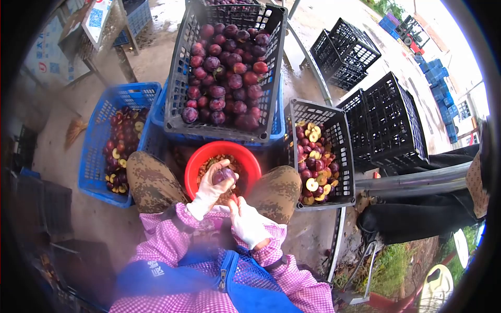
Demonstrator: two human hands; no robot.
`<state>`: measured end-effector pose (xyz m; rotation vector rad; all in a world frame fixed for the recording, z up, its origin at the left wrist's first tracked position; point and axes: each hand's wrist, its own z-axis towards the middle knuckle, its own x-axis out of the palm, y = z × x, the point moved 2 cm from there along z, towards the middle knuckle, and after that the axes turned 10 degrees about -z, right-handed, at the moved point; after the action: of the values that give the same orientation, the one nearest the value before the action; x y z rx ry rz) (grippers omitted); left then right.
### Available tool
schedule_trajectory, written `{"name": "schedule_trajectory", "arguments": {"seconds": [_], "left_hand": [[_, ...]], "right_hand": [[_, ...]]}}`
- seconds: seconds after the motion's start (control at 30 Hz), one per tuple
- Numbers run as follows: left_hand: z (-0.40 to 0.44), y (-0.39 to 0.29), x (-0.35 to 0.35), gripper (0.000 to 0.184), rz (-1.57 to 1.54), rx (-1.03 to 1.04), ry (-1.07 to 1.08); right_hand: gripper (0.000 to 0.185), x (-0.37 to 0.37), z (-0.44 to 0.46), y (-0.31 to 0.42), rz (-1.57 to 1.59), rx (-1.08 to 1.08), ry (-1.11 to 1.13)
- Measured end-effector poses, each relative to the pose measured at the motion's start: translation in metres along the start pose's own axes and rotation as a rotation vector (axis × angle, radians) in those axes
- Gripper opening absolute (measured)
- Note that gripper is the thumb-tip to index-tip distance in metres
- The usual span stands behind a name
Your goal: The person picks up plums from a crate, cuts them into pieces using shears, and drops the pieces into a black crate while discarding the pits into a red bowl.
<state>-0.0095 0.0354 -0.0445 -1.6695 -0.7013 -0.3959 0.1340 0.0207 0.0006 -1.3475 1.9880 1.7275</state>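
Observation:
My left hand (pixel 211 187), in a white glove with bare fingertips, holds a dark purple plum (pixel 223 176) above a red bowl (pixel 252 156). Close below and to the right, my right hand (pixel 245 218) has its fingers pressed together near the plum; whatever they hold is too small to make out. Small brownish pieces lie in the bowl between my knees. Beyond it, a black crate (pixel 278 68) full of whole plums rests on a blue one. Cut plums with yellow flesh fill part of a blue crate (pixel 94 151) on the left and a black crate (pixel 344 156) on the right.
Black crates (pixel 389 120) are stacked at the right, with more (pixel 347 52) farther back. A person's dark-clothed leg (pixel 417 216) extends in from the right beside a metal pole (pixel 417 180). A broom head (pixel 74 130) is at the left; a forklift (pixel 412 36) stands in the distance.

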Motion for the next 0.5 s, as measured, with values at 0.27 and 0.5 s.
{"name": "schedule_trajectory", "arguments": {"seconds": [0.27, 0.5], "left_hand": [[-0.001, -0.003, 0.018, 0.032, -0.373, -0.182, -0.087], [-0.001, 0.004, 0.021, 0.036, -0.450, -0.121, -0.167]], "right_hand": [[0.027, 0.006, 0.002, -0.005, -0.018, -0.009, -0.069], [0.027, 0.021, -0.001, 0.003, -0.062, -0.006, -0.143]]}}
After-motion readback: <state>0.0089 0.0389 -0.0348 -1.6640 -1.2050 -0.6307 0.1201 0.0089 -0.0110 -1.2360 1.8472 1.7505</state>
